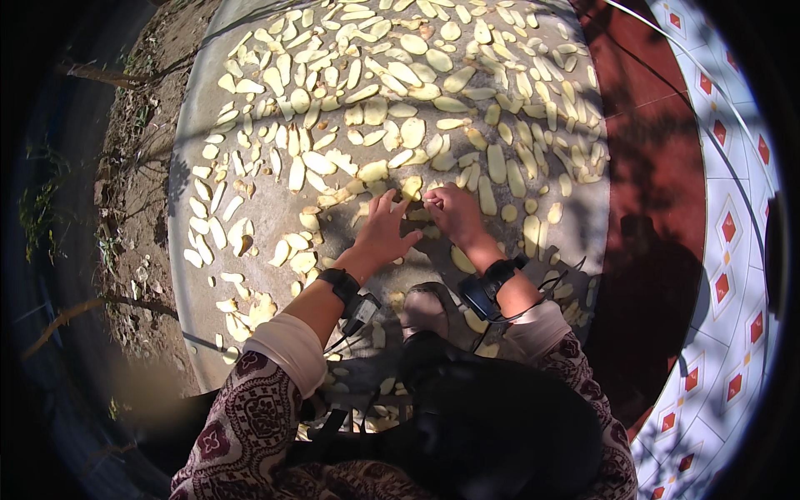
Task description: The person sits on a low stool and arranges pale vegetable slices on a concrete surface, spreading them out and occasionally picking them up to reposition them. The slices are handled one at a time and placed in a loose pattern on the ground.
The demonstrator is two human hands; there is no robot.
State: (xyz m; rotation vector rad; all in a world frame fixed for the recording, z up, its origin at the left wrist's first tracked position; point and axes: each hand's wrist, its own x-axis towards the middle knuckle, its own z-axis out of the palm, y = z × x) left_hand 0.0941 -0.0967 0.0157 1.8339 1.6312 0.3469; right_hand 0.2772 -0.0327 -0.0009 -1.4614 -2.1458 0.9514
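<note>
Pale yellow root slices (319, 162), perhaps ginger, lie spread over a concrete slab (269, 206) in front of me. My left hand (385, 230) hovers low over them with its fingers apart. Its fingertips are at the near edge of a sunlit slice (411, 188); whether they touch it is unclear. Close by on the right, my right hand (457, 215) has its fingers curled together. Something small and pale shows at those fingertips, but I cannot tell whether it is held. Each wrist wears a black strap with a device and a cable.
My shoe (426, 310) rests on the slab among slices. A red-painted strip (650, 156) and patterned tiles (725, 275) run along the right. Bare soil with twigs (140, 187) borders the left side. Shadows cross the slab.
</note>
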